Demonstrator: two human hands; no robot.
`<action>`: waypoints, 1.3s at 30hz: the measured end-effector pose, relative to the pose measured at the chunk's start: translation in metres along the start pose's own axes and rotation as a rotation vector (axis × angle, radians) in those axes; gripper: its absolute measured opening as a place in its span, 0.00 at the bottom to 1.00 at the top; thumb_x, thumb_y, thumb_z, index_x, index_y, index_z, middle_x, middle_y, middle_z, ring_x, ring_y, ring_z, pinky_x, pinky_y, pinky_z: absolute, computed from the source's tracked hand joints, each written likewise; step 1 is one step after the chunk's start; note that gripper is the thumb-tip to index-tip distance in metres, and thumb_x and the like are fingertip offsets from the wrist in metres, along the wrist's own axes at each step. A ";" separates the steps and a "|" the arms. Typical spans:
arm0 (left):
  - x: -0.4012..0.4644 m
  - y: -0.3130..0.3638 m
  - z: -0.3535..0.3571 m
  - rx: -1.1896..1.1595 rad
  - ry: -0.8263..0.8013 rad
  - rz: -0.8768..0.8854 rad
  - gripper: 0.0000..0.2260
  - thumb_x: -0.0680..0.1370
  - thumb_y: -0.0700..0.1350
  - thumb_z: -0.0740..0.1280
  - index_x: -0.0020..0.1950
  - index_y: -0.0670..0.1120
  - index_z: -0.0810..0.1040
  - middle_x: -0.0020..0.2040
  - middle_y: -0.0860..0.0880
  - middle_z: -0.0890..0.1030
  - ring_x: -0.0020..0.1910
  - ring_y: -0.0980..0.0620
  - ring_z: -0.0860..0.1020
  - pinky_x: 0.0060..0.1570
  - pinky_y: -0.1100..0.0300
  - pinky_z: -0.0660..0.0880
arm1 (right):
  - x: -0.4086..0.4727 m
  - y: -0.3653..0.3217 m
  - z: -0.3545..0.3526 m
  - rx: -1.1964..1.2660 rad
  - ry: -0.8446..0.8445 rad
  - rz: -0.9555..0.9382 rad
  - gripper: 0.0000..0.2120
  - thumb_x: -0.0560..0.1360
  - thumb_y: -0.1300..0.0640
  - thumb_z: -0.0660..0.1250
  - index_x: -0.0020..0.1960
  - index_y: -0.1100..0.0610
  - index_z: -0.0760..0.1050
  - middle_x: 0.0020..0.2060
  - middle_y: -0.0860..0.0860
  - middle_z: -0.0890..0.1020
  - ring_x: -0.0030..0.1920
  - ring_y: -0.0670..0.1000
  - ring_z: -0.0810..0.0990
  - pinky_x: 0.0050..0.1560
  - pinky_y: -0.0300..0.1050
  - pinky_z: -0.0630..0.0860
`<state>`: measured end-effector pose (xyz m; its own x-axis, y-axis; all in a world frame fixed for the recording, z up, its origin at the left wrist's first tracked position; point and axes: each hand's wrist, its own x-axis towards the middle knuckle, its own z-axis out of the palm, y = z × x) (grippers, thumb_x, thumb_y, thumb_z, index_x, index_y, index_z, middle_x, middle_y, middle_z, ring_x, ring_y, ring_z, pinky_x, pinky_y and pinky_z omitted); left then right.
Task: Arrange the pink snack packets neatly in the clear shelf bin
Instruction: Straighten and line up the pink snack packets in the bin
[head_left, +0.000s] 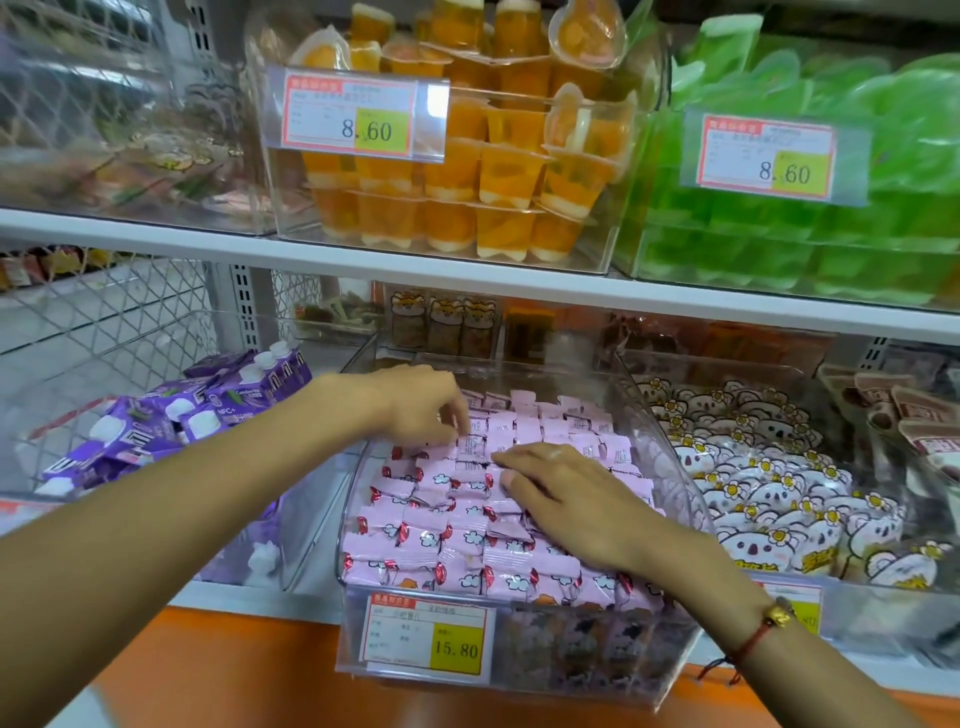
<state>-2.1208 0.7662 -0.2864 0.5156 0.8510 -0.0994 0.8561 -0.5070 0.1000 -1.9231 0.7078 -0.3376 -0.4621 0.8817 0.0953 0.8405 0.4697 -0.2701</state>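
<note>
Several pink snack packets (447, 545) with cloud prints fill the clear shelf bin (519, 670), lying in rough rows. My left hand (421, 402) reaches over the bin's far left part, and its curled fingertips pinch a pink packet (470, 441) near the middle. My right hand (566, 499) lies flat on the packets at the bin's right side, fingers straight and pointing left. A red cord bracelet sits on that wrist.
A yellow 15.80 price tag (431, 636) hangs on the bin's front. Purple drink cartons (208, 410) lie in a wire basket at left. A bin of koala-print packets (779, 499) stands at right. Orange jelly cups (467, 171) and green packs (831, 208) fill the upper shelf.
</note>
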 end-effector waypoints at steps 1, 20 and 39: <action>0.001 0.003 0.003 -0.012 0.059 0.006 0.10 0.78 0.48 0.65 0.58 0.53 0.80 0.55 0.55 0.81 0.49 0.57 0.75 0.49 0.59 0.71 | 0.000 0.000 -0.001 -0.004 -0.015 0.003 0.22 0.82 0.44 0.48 0.74 0.48 0.62 0.72 0.46 0.65 0.70 0.49 0.63 0.70 0.50 0.60; -0.007 0.023 0.023 -0.104 0.400 -0.140 0.06 0.78 0.50 0.66 0.50 0.53 0.82 0.51 0.55 0.82 0.49 0.53 0.79 0.43 0.58 0.72 | -0.001 0.001 -0.002 -0.032 -0.015 -0.020 0.22 0.81 0.43 0.51 0.70 0.50 0.68 0.63 0.48 0.71 0.63 0.51 0.68 0.62 0.52 0.68; -0.061 0.047 0.031 -1.539 1.034 -0.224 0.07 0.80 0.43 0.62 0.52 0.43 0.77 0.45 0.46 0.83 0.41 0.59 0.82 0.38 0.68 0.78 | -0.005 -0.042 -0.014 0.490 0.512 -0.207 0.22 0.73 0.48 0.70 0.64 0.48 0.70 0.58 0.42 0.76 0.57 0.38 0.73 0.54 0.29 0.70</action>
<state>-2.1106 0.6858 -0.3065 -0.3152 0.9102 0.2688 -0.1862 -0.3370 0.9229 -1.9521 0.6844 -0.3130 -0.3066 0.7441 0.5936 0.4723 0.6604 -0.5838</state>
